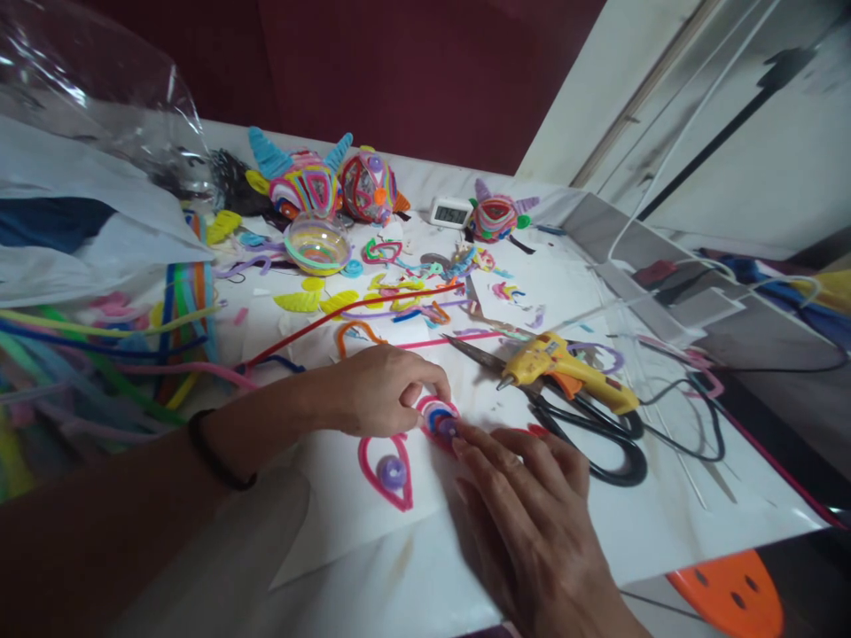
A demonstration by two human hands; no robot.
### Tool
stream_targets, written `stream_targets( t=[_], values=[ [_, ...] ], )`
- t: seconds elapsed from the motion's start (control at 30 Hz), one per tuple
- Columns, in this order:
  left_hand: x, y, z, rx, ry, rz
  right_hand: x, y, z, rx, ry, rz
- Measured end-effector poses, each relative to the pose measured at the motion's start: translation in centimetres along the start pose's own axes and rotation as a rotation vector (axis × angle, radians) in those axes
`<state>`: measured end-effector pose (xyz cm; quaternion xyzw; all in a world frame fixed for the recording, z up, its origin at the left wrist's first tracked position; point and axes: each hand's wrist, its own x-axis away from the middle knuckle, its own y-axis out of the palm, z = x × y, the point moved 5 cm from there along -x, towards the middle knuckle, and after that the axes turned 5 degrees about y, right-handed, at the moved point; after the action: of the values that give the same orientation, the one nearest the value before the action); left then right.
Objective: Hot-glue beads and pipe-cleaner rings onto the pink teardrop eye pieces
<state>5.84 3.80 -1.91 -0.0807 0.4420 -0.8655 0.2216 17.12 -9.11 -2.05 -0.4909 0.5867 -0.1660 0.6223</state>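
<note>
On white paper (319, 532) lies a small pipe-cleaner shape (432, 412), with pink, white and blue curves around a shiny purple piece. My left hand (372, 390) curls at its upper left, thumb and forefinger closed at the edge. From the lower right, my right hand (538, 514) presses its fingertips against the purple piece, fingers close together; its thumb is mostly hidden. Left of them rests a pink pipe-cleaner teardrop (364, 465) with a purple round piece (392, 472) inside.
Right of my hands, a yellow glue gun (572, 368) lies over black-handled scissors (625, 461). Pipe cleaners (66, 390) crowd the left. Behind are a clear bowl (317, 245), colourful balls with horns (309, 182), a smaller one (493, 217) and a digital timer (450, 213).
</note>
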Motion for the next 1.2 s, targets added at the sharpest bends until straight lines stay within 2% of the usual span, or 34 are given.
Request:
stream_targets(
  t=[0.3,0.6,1.2],
  values=[
    [0.1,-0.2,0.0,0.030,-0.004,-0.003,0.1,0.1,0.2,0.045,-0.008,-0.027],
    [0.0,0.0,-0.2,0.027,0.017,0.015,-1.0,0.9,-0.3,0.130,-0.043,-0.162],
    [0.1,0.0,-0.2,0.019,0.021,0.020,-0.9,1.5,-0.4,0.144,-0.042,-0.147]
  ],
)
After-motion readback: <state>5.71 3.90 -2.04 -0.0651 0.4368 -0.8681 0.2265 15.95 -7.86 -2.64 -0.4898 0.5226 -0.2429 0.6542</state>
